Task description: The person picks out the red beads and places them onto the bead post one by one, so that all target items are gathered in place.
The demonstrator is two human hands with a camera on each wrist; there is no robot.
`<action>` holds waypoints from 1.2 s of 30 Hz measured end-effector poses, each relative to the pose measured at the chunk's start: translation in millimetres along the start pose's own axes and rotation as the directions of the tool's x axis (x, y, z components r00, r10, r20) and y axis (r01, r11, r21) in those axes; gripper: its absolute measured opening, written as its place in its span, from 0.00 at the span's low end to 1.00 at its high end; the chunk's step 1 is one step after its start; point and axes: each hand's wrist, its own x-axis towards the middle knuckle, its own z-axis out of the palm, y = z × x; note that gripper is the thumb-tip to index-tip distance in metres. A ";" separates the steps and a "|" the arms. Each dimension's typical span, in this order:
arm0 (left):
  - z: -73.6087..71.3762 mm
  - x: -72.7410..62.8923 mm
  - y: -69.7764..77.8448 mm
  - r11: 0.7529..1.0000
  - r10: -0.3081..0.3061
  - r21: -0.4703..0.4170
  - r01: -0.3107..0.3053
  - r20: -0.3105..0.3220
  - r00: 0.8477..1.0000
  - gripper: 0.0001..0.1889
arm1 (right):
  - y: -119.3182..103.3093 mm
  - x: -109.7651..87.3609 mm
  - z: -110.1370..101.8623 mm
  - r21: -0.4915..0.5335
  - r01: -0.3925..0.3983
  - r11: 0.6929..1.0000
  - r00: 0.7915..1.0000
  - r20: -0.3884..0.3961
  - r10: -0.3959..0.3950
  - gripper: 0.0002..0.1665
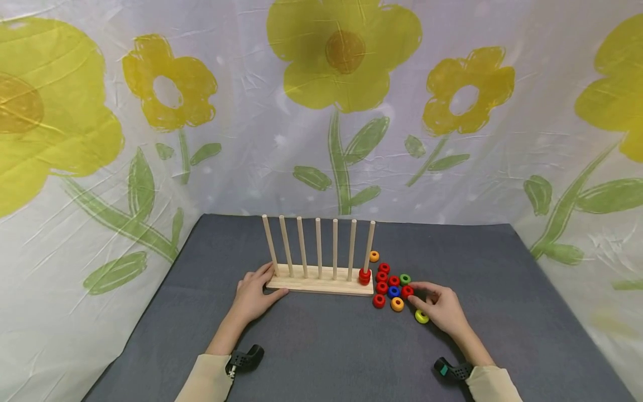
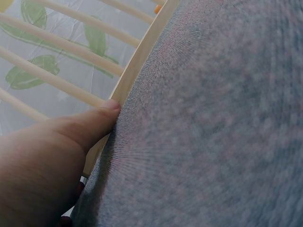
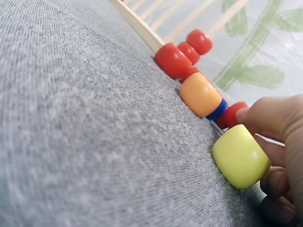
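Observation:
A wooden peg stand (image 1: 321,286) with several upright rods stands on the table. My left hand (image 1: 251,296) grips its left end, thumb along the front edge (image 2: 124,87) and fingers at the far side. Two red beads (image 1: 364,277) sit stacked on the rightmost rod. Right of the stand, my right hand (image 1: 442,307) pinches a red bead (image 1: 407,292) between thumb and index finger, down among the loose beads. A yellow bead (image 3: 241,158) lies just below that hand. Close by are a blue bead (image 1: 394,292), a green bead (image 1: 404,278) and an orange bead (image 3: 201,94).
Several more loose red beads (image 1: 379,301) lie along the stand's right end. Another orange bead (image 1: 374,256) lies behind them. A dark grey cloth (image 1: 321,346) covers the table, and a flowered curtain (image 1: 241,145) hangs behind and at both sides.

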 end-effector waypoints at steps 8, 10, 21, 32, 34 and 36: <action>-1.0 -1.1 1.2 1.000 0.002 -0.005 -0.002 0.001 1.000 0.44 | -6.1 0.3 0.0 0.031 -0.015 0.999 1.000 -0.004 0.015 0.17; -0.6 -1.3 1.2 1.000 0.000 -0.011 0.000 -0.003 1.000 0.44 | -9.0 0.6 0.9 0.036 -0.011 0.999 1.000 -0.007 0.011 0.17; 1.3 -0.7 -0.6 1.000 0.009 -0.020 -0.010 -0.020 1.000 0.44 | -17.7 4.0 -0.5 0.066 0.017 0.998 1.000 -0.023 -0.016 0.17; 2.1 -0.5 -0.8 1.000 0.015 -0.016 -0.016 -0.033 0.999 0.44 | -27.1 16.1 1.4 0.060 0.031 0.998 0.999 -0.038 -0.028 0.17; 1.9 -0.7 -0.6 1.000 0.013 -0.018 -0.013 -0.029 0.999 0.44 | -30.5 18.7 1.5 0.052 0.040 0.998 0.998 -0.045 -0.037 0.17; 1.8 -0.8 -0.4 1.000 0.014 -0.017 -0.014 -0.026 1.000 0.44 | -34.8 21.4 1.6 0.047 0.048 0.998 0.997 -0.057 -0.045 0.18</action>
